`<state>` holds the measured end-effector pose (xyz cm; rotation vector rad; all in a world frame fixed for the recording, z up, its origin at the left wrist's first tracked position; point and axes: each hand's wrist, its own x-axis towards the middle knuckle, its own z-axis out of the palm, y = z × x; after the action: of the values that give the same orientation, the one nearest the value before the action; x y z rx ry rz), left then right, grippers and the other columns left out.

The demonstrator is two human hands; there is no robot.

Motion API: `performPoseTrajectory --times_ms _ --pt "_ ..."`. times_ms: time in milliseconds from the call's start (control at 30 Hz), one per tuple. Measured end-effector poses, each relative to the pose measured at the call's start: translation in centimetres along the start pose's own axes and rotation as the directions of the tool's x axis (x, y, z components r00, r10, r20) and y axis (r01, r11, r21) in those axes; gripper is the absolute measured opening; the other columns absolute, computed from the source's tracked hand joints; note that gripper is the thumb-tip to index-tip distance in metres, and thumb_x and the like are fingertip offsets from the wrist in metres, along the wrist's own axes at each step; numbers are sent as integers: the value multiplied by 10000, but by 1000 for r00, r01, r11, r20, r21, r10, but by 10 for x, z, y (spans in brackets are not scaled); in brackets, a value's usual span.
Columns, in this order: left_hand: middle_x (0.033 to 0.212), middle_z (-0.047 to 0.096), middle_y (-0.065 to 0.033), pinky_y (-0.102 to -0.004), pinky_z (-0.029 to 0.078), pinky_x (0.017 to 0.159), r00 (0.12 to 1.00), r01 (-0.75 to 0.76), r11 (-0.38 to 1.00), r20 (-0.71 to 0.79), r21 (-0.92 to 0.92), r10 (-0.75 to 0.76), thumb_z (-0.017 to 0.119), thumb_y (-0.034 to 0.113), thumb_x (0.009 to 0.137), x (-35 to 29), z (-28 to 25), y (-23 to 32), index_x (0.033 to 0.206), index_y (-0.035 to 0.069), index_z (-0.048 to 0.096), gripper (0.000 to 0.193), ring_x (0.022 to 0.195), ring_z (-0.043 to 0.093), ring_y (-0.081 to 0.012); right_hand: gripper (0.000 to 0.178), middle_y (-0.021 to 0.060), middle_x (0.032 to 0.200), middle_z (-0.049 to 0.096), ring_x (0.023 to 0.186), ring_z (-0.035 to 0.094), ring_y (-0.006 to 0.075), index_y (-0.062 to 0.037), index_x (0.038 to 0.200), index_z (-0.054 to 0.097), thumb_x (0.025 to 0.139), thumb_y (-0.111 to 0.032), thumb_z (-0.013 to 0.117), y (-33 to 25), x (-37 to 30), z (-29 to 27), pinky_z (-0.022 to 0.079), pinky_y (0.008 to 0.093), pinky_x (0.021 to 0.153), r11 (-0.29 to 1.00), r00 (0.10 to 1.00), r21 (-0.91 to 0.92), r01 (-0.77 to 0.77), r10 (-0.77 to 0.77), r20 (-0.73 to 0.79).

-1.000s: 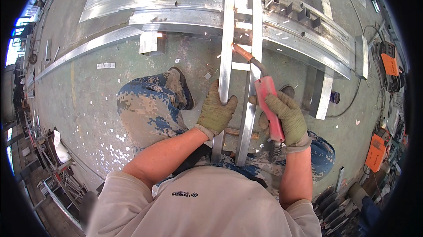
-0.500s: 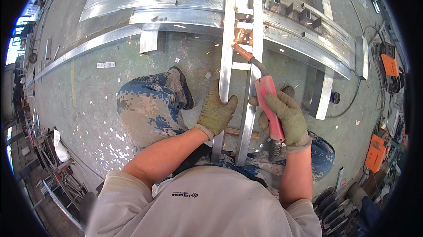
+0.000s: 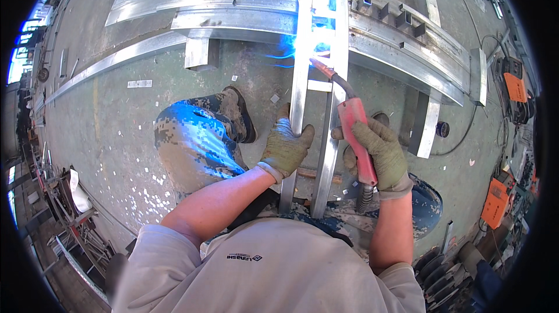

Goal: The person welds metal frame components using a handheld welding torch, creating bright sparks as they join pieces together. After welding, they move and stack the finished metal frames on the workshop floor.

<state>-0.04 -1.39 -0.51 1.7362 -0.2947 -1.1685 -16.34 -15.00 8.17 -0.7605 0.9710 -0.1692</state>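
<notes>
My right hand (image 3: 381,153), in an olive work glove, is closed around the red handle of a welding torch (image 3: 356,138). The torch's copper nozzle points up and left at a rung between two long metal rails. A white-blue arc glares there and hides the joint. My gloved left hand (image 3: 286,147) is wrapped round the left rail (image 3: 300,89) of this ladder-like metal frame, below the arc. The right rail (image 3: 329,156) runs between my hands. A short crosspiece (image 3: 319,86) joins the rails just below the nozzle.
Wide metal channels (image 3: 233,22) lie crosswise beneath the frame, with short tube pieces (image 3: 403,20) on them at right. Orange-and-black machines (image 3: 515,87) and cables stand at the far right. Small metal scraps (image 3: 154,199) litter the floor at left. A metal rack (image 3: 78,237) stands lower left.
Orange sparks at the nozzle have given way to a bright blue-white arc, which throws blue light on my left trouser leg. The torch and both hands are almost unmoved.
</notes>
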Motion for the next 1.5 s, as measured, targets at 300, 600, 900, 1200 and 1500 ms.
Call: performPoseTrajectory --times_ms 300,600,900,1200,1500 --pt "1200 699 -130 -350 577 847 995 -96 989 -13 109 98 704 103 940 1 -2 -2 1484 -22 455 610 1006 689 -178 451 172 1077 773 603 687 152 4 1366 636 1034 -293 708 3 -2 -2 523 269 477 1000 1000 -1 -9 9 1" --pt "1047 698 -171 -331 562 558 997 -76 995 3 60 76 717 200 954 5 -2 -13 1607 -87 240 858 667 663 -159 431 175 1091 779 625 705 147 25 1344 651 1031 -264 715 2 -3 -2 556 265 507 999 1000 42 12 -11 -13" --pt "1115 681 -185 -337 571 582 995 -99 989 7 108 99 730 196 946 3 -2 -3 1594 -67 287 828 714 685 -167 465 187 1100 777 610 700 152 29 1365 639 1018 -268 730 1 -4 -2 558 269 492 998 1000 62 -20 21 -11" --pt "1205 662 -221 -342 581 602 992 -128 990 0 66 128 729 198 937 9 -2 -21 1569 -72 328 795 767 696 -192 474 182 1124 776 630 698 138 49 1367 636 1020 -260 733 -1 -5 -3 580 267 534 1000 1000 2 -29 29 1" --pt "1198 696 -172 -347 577 843 990 -137 988 -17 76 139 736 202 920 6 -3 -12 1508 -64 411 723 962 700 -209 457 182 1177 766 655 711 144 52 1363 640 1029 -250 720 -2 -10 -6 585 274 539 997 999 57 48 -48 -8"
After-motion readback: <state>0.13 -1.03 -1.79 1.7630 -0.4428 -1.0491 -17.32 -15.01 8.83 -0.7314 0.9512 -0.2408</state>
